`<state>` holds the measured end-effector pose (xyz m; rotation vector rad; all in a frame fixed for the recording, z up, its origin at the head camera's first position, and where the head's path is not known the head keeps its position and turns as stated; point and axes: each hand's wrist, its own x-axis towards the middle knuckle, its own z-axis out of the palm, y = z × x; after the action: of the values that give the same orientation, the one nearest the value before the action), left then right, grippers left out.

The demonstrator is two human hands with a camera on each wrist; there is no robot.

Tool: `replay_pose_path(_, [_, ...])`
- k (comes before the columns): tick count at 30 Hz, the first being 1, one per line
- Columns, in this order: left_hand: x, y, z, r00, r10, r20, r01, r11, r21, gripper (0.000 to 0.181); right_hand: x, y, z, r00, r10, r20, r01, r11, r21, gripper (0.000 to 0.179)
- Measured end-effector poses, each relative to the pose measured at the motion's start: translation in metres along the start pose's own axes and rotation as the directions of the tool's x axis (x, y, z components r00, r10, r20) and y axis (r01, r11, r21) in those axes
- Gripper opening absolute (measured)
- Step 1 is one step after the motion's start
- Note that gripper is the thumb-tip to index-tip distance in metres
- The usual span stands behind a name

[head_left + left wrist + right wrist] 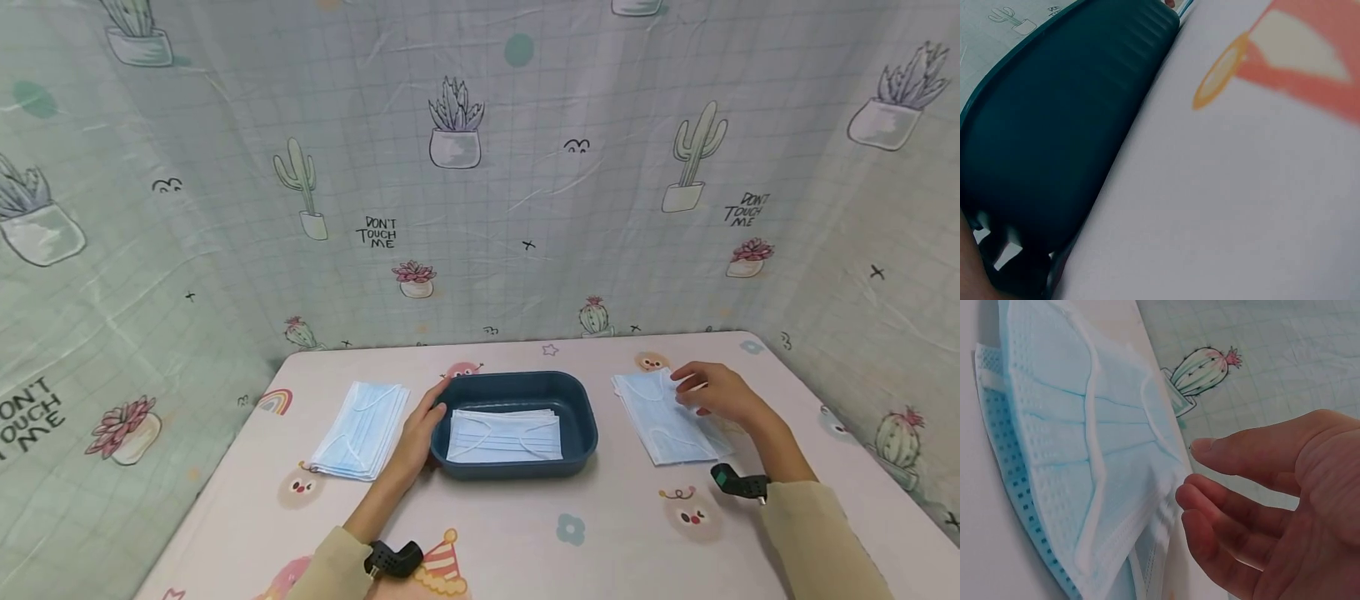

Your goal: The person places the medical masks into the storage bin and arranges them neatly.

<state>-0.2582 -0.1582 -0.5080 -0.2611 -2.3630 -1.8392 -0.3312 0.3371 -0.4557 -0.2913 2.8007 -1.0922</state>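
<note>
A dark blue plastic basket (517, 471) stands mid-table with pale blue face masks (506, 437) lying inside it. My left hand (416, 429) holds the basket at its left end, fingers along the rim. The left wrist view shows the basket's long wall (1072, 125) and slots at its end, with only a sliver of the hand (969, 269). Over the right-hand pile of face masks (663, 421) hovers my right hand (716, 392), fingers loosely bent and nothing between them. In the right wrist view its fingertips point at the uppermost mask (1072, 425), whose ear loops show.
Another stack of face masks (360, 429) lies left of the basket, close to my left forearm. The pale tabletop (525, 550) carries printed cartoon figures. A patterned curtain (510, 208) rises directly behind the table and along both sides.
</note>
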Motion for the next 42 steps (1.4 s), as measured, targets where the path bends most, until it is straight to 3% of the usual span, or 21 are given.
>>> replay_pose_path(9, [0.001,-0.002,-0.002,1.0,0.02,0.0,-0.02,1.0,-0.016,0.05,0.003,0.004,0.001,0.996,0.082,0.035,-0.081,0.995,-0.05,0.047])
replay_pose_path(16, [-0.001,-0.002,-0.002,1.0,0.013,-0.001,-0.013,1.0,-0.013,0.05,0.003,-0.002,0.006,0.993,0.108,0.043,-0.104,0.992,-0.078,0.068])
replay_pose_path(21, [-0.003,0.0,-0.004,1.0,0.007,0.008,-0.007,1.0,-0.012,0.051,0.006,-0.003,0.01,0.993,0.115,0.039,-0.11,0.986,-0.127,0.072])
replay_pose_path(28, [-0.001,0.0,-0.004,1.0,-0.001,0.007,0.002,1.0,-0.009,0.05,0.006,-0.005,0.011,0.993,0.108,0.041,-0.101,0.984,-0.145,0.069])
replay_pose_path(42, [0.0,-0.001,0.0,1.0,0.025,0.005,-0.025,0.999,-0.031,0.05,0.002,-0.003,0.011,0.996,0.079,0.039,-0.072,0.986,-0.15,0.047])
